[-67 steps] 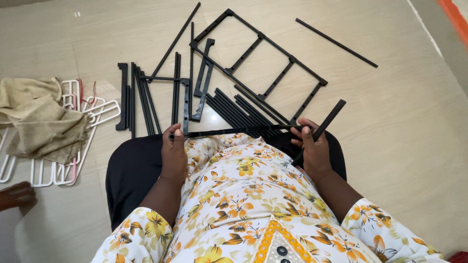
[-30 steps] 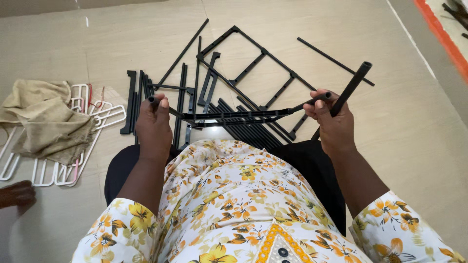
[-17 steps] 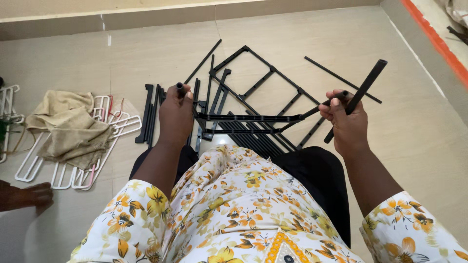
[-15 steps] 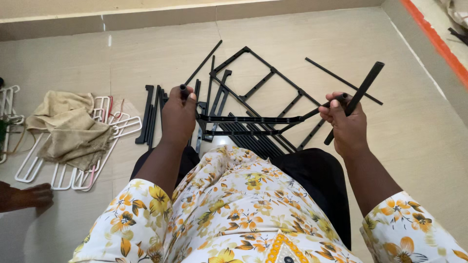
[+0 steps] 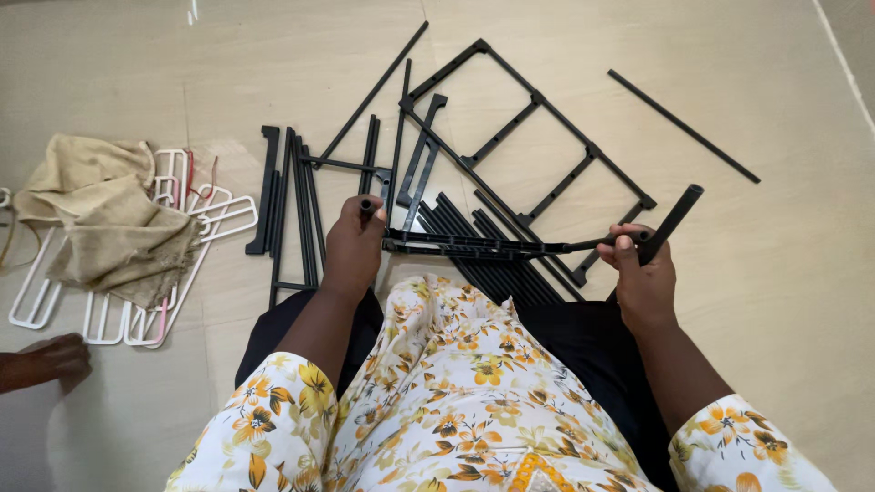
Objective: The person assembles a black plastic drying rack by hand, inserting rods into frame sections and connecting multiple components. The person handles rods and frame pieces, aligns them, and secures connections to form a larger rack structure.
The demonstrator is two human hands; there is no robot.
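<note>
A black plastic frame rail (image 5: 492,244) (slender, ribbed along its length) lay level across the lap, held above the floor. A short black tube (image 5: 670,223) stood at its right end, tilted up and to the right; another black post (image 5: 365,206) capped its left end.

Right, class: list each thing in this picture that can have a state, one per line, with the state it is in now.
left hand: closed around one end of the crossbar
right hand: closed around the black tube
crossbar: held level between both hands, off the floor
black tube: tilted, joined to the crossbar's end
ladder frame: lying flat on the floor
loose rods: lying flat, unassembled
cloth: crumpled over the white hangers
</note>
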